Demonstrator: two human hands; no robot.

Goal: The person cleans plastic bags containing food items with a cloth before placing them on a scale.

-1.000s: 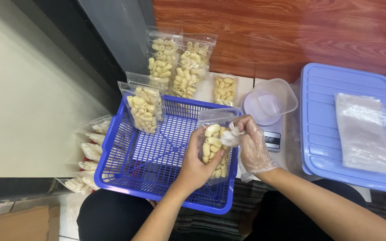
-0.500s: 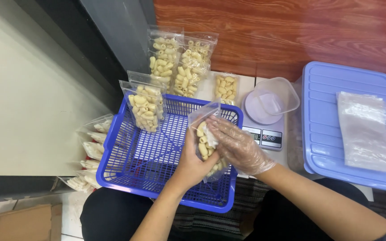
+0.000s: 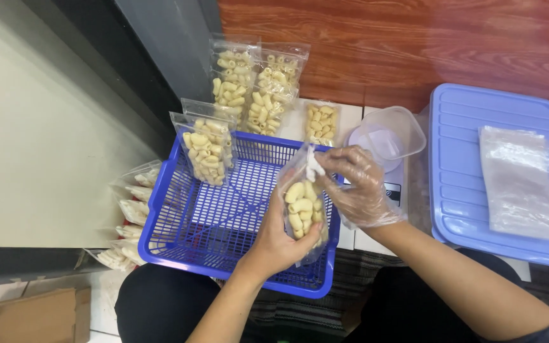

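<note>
a clear plastic pouch of pale tube-shaped snack pieces (image 3: 303, 206) sits upright over the near right part of the blue plastic mesh basket (image 3: 185, 222), held above the basket's floor, not resting on it. the bare left hand (image 3: 281, 238) cups it from below and behind, thumb and fingers wrapped round its lower half, so the weight of the pieces settles downward and the top stays slack. the right hand (image 3: 357, 187), in a thin clear disposable glove, pinches the pouch's top edge between thumb and forefinger; the other fingers are curled loosely above. both forearms come up from the bottom edge, the right one angled in from the right.

another filled pouch (image 3: 204, 149) leans upright against the basket's far left wall. more filled pouches (image 3: 255, 82) stand in a cluster behind the basket, and a few lie to its left. a clear plastic tub (image 3: 389, 133) sits just right of the basket, beside a light blue plastic lid (image 3: 465, 152) that bears a stack of empty clear bags (image 3: 519, 181).
</note>
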